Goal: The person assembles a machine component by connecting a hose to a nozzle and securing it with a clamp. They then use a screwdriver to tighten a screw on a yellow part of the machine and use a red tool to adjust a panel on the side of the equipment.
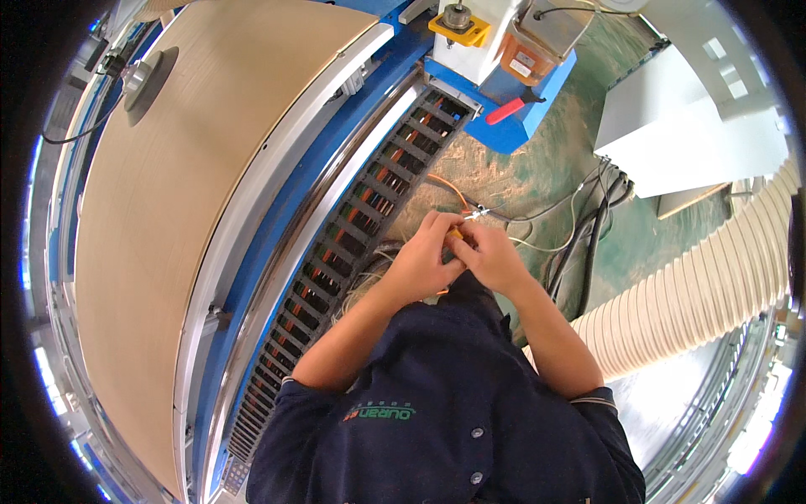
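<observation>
In front of my body, my left hand (pixel 421 260) and my right hand (pixel 494 259) meet with fingertips close together. Both are closed around a small yellow piece (pixel 455 233) that shows between them; most of it is hidden by the fingers, and its kind is unclear. Just beyond the fingertips is a small white-and-silver fitting (pixel 477 214). An orange cable (pixel 453 190) runs down toward this spot from the upper left. Whether it joins the yellow piece cannot be made out.
A slatted black cable chain (pixel 340 249) runs along the blue machine to my left, beside a tan board (pixel 193 151). A red-handled tool (pixel 508 109) lies on a blue ledge ahead. Black cables (pixel 592 239) cross the dusty green floor. A ribbed hose (pixel 680 298) curves at right.
</observation>
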Tool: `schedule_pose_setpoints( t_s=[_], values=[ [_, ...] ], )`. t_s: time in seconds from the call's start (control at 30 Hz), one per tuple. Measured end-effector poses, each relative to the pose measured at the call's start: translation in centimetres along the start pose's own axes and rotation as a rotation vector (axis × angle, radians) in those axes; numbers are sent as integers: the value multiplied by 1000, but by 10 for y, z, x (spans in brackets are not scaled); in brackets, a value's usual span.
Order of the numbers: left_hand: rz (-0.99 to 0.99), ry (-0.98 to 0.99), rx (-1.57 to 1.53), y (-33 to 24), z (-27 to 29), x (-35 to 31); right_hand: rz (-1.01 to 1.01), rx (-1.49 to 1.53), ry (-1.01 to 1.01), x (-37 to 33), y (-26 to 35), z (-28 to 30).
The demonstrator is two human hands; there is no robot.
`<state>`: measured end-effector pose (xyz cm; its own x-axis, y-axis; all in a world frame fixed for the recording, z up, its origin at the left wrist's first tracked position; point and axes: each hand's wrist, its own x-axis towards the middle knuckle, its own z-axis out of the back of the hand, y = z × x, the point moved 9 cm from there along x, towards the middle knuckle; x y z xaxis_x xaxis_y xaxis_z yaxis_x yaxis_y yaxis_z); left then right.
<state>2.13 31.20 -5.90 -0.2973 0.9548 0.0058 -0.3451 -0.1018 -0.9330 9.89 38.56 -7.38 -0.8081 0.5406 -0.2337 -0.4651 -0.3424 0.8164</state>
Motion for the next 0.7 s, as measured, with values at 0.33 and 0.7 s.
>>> schedule_pose_setpoints(
  t_s=[0.33,0.7],
  values=[
    [278,64,163,45,-14,54,9,25,203,75,-42,-8],
    [434,-230,36,90,44,94,-544,750,-292,262,-210,114]
  ],
)
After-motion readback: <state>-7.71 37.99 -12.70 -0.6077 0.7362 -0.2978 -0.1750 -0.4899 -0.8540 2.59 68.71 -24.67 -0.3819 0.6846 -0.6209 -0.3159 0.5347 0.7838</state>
